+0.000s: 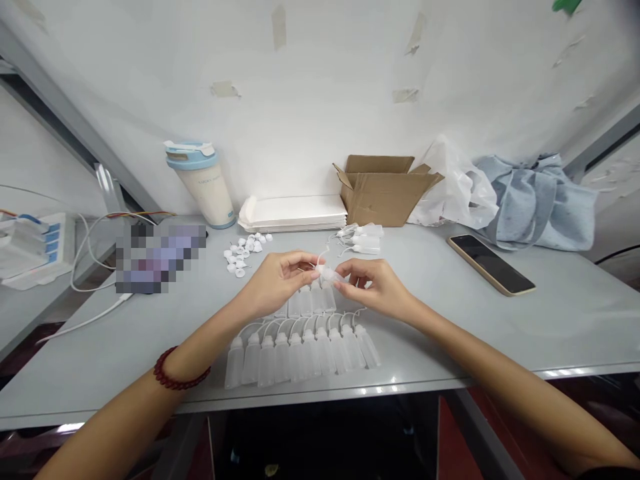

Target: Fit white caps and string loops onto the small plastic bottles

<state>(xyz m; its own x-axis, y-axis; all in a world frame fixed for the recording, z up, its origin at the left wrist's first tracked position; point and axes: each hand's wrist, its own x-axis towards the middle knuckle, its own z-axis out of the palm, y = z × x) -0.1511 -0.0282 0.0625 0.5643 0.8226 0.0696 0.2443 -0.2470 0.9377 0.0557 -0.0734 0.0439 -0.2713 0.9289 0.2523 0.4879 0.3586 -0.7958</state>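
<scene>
Between my two hands is a small translucent plastic bottle with a white cap and a thin bent tube. My left hand pinches it at the cap end, and my right hand grips its body. Under and in front of my hands lie two rows of similar bottles with caps and curved tubes; the front row is in full view, while my left hand partly hides the back row. A few more bottles lie beyond my right hand. Loose white caps are scattered past my left hand.
Along the wall stand a tumbler, a stack of white paper or card, an open cardboard box, a white plastic bag and a blue cloth bag. A phone lies right. A power strip and cables are left.
</scene>
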